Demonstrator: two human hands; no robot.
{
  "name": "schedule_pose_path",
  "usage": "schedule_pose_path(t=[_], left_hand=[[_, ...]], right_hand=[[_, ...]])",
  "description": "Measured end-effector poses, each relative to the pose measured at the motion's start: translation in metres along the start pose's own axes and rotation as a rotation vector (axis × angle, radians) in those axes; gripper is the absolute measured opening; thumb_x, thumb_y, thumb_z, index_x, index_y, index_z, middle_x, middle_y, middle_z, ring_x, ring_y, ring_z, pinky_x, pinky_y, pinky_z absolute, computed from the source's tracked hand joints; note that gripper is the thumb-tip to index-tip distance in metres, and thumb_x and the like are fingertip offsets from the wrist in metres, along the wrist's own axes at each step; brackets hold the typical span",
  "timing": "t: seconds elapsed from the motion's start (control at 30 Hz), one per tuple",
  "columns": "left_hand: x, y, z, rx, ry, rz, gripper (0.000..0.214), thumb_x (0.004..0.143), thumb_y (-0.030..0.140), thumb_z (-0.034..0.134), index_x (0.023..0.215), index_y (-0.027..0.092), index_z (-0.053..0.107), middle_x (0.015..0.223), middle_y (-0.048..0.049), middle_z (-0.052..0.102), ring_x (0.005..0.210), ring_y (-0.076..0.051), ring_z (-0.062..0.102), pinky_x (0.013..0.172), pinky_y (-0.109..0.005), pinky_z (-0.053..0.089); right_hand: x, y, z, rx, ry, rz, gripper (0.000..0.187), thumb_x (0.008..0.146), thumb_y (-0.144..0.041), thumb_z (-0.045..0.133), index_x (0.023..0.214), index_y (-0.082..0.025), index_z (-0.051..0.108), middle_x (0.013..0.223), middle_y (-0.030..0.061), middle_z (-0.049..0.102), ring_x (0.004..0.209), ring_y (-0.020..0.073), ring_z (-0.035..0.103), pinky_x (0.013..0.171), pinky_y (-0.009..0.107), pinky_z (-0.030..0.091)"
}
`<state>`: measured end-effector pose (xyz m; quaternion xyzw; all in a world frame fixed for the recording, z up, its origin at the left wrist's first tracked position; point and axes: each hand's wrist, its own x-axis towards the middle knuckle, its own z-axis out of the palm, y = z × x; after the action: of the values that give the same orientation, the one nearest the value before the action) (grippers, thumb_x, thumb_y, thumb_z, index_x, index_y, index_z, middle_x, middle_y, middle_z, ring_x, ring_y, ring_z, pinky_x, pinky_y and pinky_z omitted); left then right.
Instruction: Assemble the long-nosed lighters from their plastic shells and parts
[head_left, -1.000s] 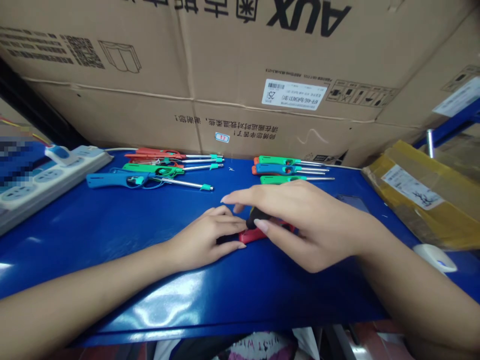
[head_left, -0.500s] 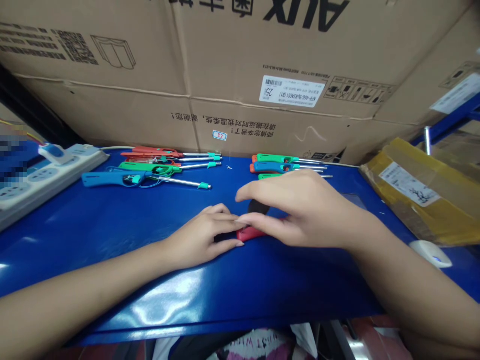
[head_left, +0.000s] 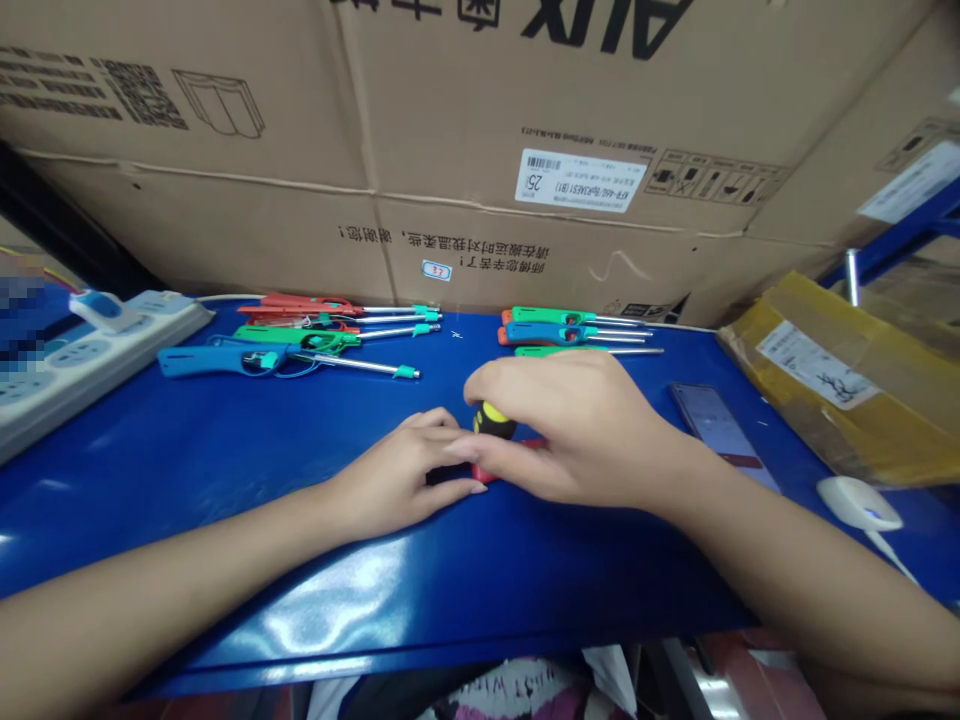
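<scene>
My left hand [head_left: 409, 472] lies low on the blue table, its fingers closed on the end of a red lighter [head_left: 484, 474]. Most of the lighter is hidden under my right hand [head_left: 574, 425]. That hand curls its thumb and fingers around the yellow and black handle of a screwdriver [head_left: 493, 420], which stands over the red lighter. The screwdriver's tip cannot be seen. Beyond my hands lie more gas lighters with metal stems: a blue lighter [head_left: 217, 361] and others at the left, and a green lighter [head_left: 544, 316] with others at the right.
A white power strip [head_left: 82, 350] is at the left edge of the blue table [head_left: 300, 620]. A large cardboard box [head_left: 450, 120] walls off the back. To the right are a phone [head_left: 716, 425], a white device with a cable [head_left: 859, 502] and a yellow-taped carton [head_left: 847, 370].
My right hand has shifted slightly left and its fingers have closed further around the screwdriver, whose yellow part now shows. The phone has come into fuller view. My left hand stays in place.
</scene>
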<state>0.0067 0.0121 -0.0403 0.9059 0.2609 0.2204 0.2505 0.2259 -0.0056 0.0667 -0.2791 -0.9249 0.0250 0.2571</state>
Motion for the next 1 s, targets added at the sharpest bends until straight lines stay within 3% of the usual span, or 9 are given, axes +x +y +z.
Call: schedule_pose_path(t=[0.07,0.13,0.23,0.37,0.5,0.6,0.73,0.9,1.0], left_hand=[[0.0,0.001,-0.001,-0.015,-0.008,0.021,0.023,0.099,0.035,0.062,0.114,0.022,0.072,0.109,-0.0055,0.074,0.104,-0.023,0.061,0.094,-0.039,0.049],[0.0,0.001,-0.001,-0.009,-0.004,0.046,0.023,0.099,0.034,0.062,0.116,0.023,0.071,0.109,-0.0042,0.075,0.102,-0.023,0.061,0.096,-0.04,0.048],[-0.001,0.0,-0.001,0.023,0.015,0.056,0.023,0.098,0.035,0.064,0.116,0.025,0.072,0.11,-0.0038,0.075,0.101,-0.023,0.06,0.093,-0.04,0.048],[0.0,0.0,-0.001,0.01,0.008,0.025,0.029,0.098,0.036,0.063,0.124,0.026,0.07,0.12,-0.0049,0.073,0.105,-0.024,0.06,0.093,-0.04,0.049],[0.002,0.001,-0.002,-0.009,-0.024,0.028,0.032,0.098,0.037,0.063,0.128,0.026,0.069,0.123,-0.0047,0.073,0.107,-0.024,0.058,0.098,-0.042,0.047],[0.001,0.0,-0.001,-0.002,-0.019,0.035,0.031,0.098,0.036,0.064,0.126,0.026,0.069,0.122,-0.0043,0.073,0.109,-0.024,0.058,0.1,-0.042,0.046],[-0.001,-0.002,0.0,0.003,0.002,0.028,0.03,0.097,0.037,0.065,0.126,0.027,0.069,0.12,-0.0041,0.073,0.106,-0.023,0.059,0.094,-0.038,0.048],[0.0,-0.001,-0.002,-0.007,-0.023,0.046,0.027,0.098,0.034,0.065,0.123,0.026,0.07,0.12,-0.0018,0.073,0.108,-0.023,0.057,0.098,-0.039,0.047],[0.0,-0.001,-0.002,0.0,-0.023,0.044,0.028,0.098,0.034,0.065,0.124,0.025,0.069,0.12,-0.0028,0.073,0.11,-0.023,0.057,0.099,-0.039,0.046]], right_hand=[[0.001,0.0,-0.003,0.141,-0.074,-0.041,0.023,0.103,-0.033,0.045,0.108,-0.017,0.062,0.113,0.0085,0.071,0.099,0.0186,0.065,0.074,0.028,0.046],[0.001,0.003,-0.006,0.253,-0.118,-0.064,0.022,0.102,-0.024,0.044,0.118,-0.018,0.059,0.123,0.009,0.068,0.108,0.0172,0.063,0.084,0.027,0.048],[0.0,0.01,-0.006,0.197,-0.032,-0.089,0.02,0.102,-0.029,0.052,0.117,-0.019,0.06,0.11,0.0048,0.073,0.096,0.0146,0.067,0.082,0.025,0.048],[0.0,0.015,-0.003,-0.083,0.044,-0.138,0.029,0.103,-0.042,0.051,0.094,-0.019,0.065,0.08,0.0013,0.071,0.076,0.0153,0.066,0.07,0.027,0.046],[0.0,0.014,-0.01,0.031,-0.071,-0.156,0.029,0.103,-0.022,0.038,0.12,-0.014,0.06,0.121,0.0125,0.069,0.115,0.0213,0.062,0.094,0.034,0.048],[0.001,0.015,-0.011,0.08,-0.092,-0.19,0.03,0.101,-0.016,0.04,0.122,-0.014,0.061,0.114,0.0107,0.069,0.105,0.0179,0.064,0.087,0.029,0.049],[-0.001,0.015,-0.007,-0.167,0.046,-0.239,0.027,0.103,-0.036,0.05,0.099,-0.018,0.068,0.08,0.0033,0.069,0.077,0.0168,0.065,0.07,0.028,0.047],[-0.002,0.012,-0.013,-0.008,-0.094,-0.18,0.034,0.102,-0.022,0.04,0.13,-0.012,0.057,0.126,0.0123,0.069,0.113,0.02,0.065,0.089,0.031,0.05],[-0.002,0.012,-0.016,0.015,-0.131,-0.131,0.027,0.103,-0.025,0.044,0.121,-0.016,0.062,0.113,0.0074,0.073,0.1,0.0176,0.068,0.082,0.028,0.05]])
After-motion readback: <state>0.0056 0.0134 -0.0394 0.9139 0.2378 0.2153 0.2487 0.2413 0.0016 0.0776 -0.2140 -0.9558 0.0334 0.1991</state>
